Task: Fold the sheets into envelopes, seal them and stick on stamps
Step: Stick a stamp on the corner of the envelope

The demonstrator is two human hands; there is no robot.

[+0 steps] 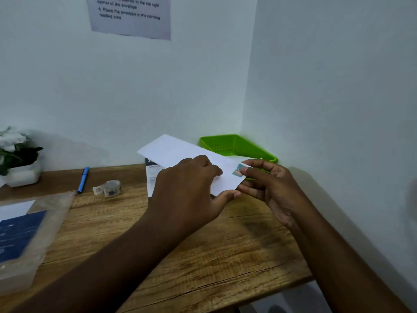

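Holding the envelope (180, 152) up off the bench (203, 256) with both hands, over the back right part near the green tray (237, 145). My left hand (189, 195) is gripping it from the near edge, thumb under the lower corner and fingers curled over the top face. My right hand (270, 186) is pinching the right end, thumb pressing on the stamp (238, 172) at that corner, remaining fingers tucked behind the paper. Stamp is teal with a pinkish patch; can't make out the print. Envelope is tilting, far end pointing up and left toward the wall. A printed sheet (152, 177) is lying on the bench under it, mostly hidden. Stamp roll (108, 188) is sitting left of my hands, a blue pen (83, 179) just beyond it, both well apart from the envelope. A plastic bag (29, 233) is lying at the left edge, a plant pot (20, 161) in the far left corner.
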